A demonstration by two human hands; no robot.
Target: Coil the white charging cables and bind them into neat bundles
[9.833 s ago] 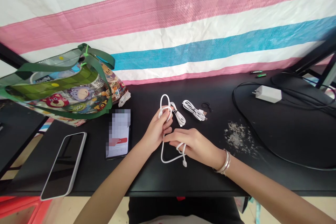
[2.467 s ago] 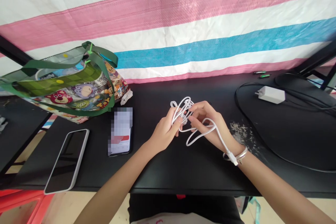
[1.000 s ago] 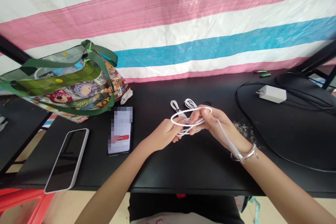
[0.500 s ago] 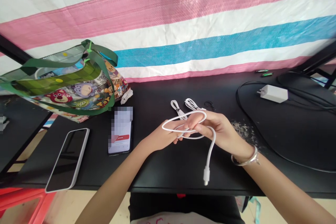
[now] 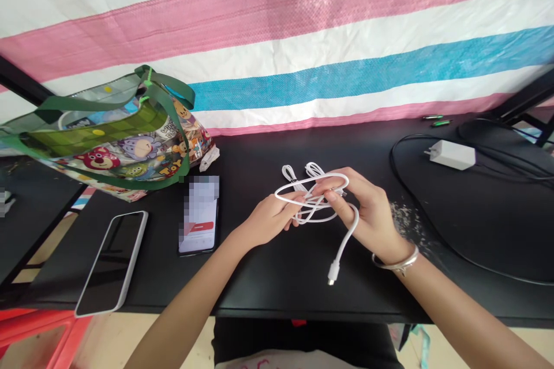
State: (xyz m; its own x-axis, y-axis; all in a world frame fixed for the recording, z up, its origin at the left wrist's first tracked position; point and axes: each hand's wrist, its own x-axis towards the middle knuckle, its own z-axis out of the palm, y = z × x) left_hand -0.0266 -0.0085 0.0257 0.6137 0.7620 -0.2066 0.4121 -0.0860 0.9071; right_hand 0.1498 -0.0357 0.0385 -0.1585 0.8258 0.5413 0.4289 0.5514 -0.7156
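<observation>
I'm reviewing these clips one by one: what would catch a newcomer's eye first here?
The pink, white and blue striped sheet behind the table dominates. At left stands a green-handled bag with cartoon prints. In the middle, the left hand and right hand hold a looped white cable.

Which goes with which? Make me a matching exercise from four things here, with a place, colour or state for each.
Column 1
1. White charging cable
2. Tote bag
3. Pale-edged smartphone
4. Power adapter

Column 2
A. Dark screen
B. White body, prongs showing
C. Looped between the left hand and the right hand
D. Green straps, cartoon figures on its side

Right pairs: 1-C, 2-D, 3-A, 4-B
</observation>
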